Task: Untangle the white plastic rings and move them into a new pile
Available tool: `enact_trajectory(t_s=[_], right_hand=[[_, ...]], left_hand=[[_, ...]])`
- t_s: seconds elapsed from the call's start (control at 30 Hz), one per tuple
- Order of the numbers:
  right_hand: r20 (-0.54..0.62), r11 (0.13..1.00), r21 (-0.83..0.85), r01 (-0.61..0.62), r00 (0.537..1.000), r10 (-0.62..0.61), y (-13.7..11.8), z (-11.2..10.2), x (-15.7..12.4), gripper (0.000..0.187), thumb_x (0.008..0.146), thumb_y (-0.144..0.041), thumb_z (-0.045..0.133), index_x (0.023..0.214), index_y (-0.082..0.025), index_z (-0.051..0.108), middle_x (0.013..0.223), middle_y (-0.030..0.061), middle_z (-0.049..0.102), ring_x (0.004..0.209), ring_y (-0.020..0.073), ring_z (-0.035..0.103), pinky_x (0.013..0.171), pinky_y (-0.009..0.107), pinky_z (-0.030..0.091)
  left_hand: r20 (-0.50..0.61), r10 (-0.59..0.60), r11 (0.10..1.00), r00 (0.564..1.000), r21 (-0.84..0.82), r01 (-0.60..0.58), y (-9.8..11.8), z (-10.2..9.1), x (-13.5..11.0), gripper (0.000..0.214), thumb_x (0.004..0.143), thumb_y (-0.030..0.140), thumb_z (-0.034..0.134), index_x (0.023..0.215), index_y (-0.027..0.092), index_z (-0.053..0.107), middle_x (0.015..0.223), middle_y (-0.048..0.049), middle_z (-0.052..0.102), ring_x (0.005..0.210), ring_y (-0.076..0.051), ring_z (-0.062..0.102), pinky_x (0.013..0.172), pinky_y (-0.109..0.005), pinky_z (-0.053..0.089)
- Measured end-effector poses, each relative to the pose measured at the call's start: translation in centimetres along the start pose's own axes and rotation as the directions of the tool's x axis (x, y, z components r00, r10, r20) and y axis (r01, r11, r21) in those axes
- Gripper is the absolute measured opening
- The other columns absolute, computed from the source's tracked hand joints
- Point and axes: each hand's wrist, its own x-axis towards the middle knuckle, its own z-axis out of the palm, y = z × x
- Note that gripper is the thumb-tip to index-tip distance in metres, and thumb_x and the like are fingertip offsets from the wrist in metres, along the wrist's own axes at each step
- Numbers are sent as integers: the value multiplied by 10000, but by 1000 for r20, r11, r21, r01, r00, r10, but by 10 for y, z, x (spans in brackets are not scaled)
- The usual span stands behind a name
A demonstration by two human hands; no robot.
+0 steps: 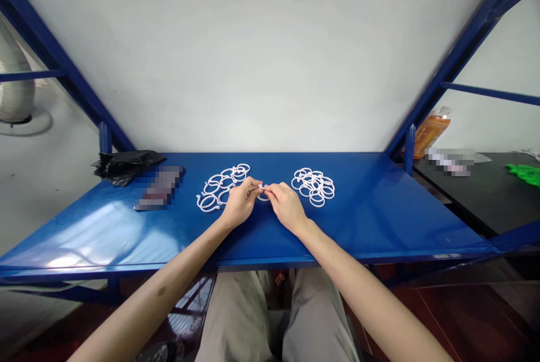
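Between the two piles, both of my hands meet over the table and pinch a white plastic ring (263, 198). My left hand (241, 202) grips it with thumb and fingertips at its knobbed ends. From the other side, my right hand (287, 206) closes its fingertips on the same spot. The hands cover most of this ring. Left of them lies a loose spread of white rings (208, 202), some with their knobbed ends apart. To the right, a tighter pile of white rings (317, 198) overlaps on the blue table (363, 227).
A black plastic bag (126, 165) and a blurred flat item (160, 188) lie at the table's left. Blue metal posts (409, 151) flank the pale back wall. On a black side table (485, 199) at right are an orange bottle (431, 134) and something green (525, 173).
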Motion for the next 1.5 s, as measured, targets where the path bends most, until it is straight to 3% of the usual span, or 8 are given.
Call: enact_trajectory(t_s=[0.13, 0.3, 0.5, 0.67, 0.77, 0.9, 1.27, 1.5], right_hand=[[50, 991, -93, 94, 995, -90, 1, -3, -3, 269, 1069, -240, 427, 1000, -215, 686, 884, 62, 725, 834, 223, 616, 751, 334, 514], [59, 985, -139, 103, 994, -95, 3, -4, -4, 284, 1069, -247, 428, 1029, -223, 709, 896, 63, 724, 846, 228, 604, 764, 342, 517], [-151, 991, -117, -64, 987, 46, 30, -20, 5, 291, 1050, -279, 452, 1092, -218, 734, 992, 93, 699, 967, 251, 611, 880, 390, 520], [-318, 930, -195, -312, 917, 241, 76, -48, 4, 334, 1011, -293, 431, 1110, -185, 731, 970, 128, 692, 956, 291, 577, 863, 449, 499], [-310, 910, -204, -361, 906, 289, 90, -58, -2, 266, 984, -296, 467, 1040, -189, 704, 959, 118, 714, 962, 299, 564, 839, 436, 486], [-251, 894, -277, -352, 925, 287, 94, -59, -7, 210, 958, -276, 492, 886, -217, 681, 926, 109, 722, 957, 312, 536, 818, 434, 475], [-313, 905, -285, -317, 923, 225, 82, -58, -8, 211, 963, -284, 501, 935, -216, 699, 969, 122, 685, 1007, 320, 508, 867, 464, 478], [-261, 939, -280, -198, 957, 124, 56, -54, -5, 219, 993, -247, 491, 990, -219, 708, 1005, 111, 695, 1047, 311, 533, 928, 461, 490]], left_hand=[[45, 54, 992, 998, 114, -59, -6, -2, -2, 62, 943, 284, 504, 954, 234, 539, 1063, -76, 762, 941, -219, 742, 821, -347, 564], [118, 78, 979, 990, 177, -98, -7, 1, -1, 79, 976, 279, 469, 976, 226, 528, 1097, -82, 748, 1001, -218, 727, 858, -353, 558], [120, 147, 858, 982, 478, -187, 2, 3, 2, 382, 1013, 351, 463, 1357, 189, 502, 1147, -101, 711, 1126, -272, 628, 1010, -441, 469], [-29, 63, 655, 998, 756, -20, -1, -19, 8, 360, 1004, 306, 408, 1267, 172, 614, 1245, -160, 659, 1195, -351, 543, 1000, -493, 415], [-103, -39, 575, 994, 811, 107, -6, -31, 10, 393, 957, 216, 404, 1278, 166, 626, 1290, -173, 637, 1185, -368, 535, 978, -505, 411], [-53, -146, 515, 988, 849, 122, -15, -36, 10, 426, 928, 169, 388, 1267, 137, 644, 1255, -197, 647, 1170, -386, 546, 947, -512, 417], [-54, -148, 602, 988, 787, 133, -16, -39, 11, 384, 976, 210, 341, 1151, 221, 683, 1142, -131, 727, 1103, -349, 578, 918, -486, 401], [-175, -35, 709, 984, 689, 148, -7, -39, 14, 276, 972, 229, 413, 1106, 213, 653, 1132, -108, 721, 1075, -305, 603, 925, -454, 424]])
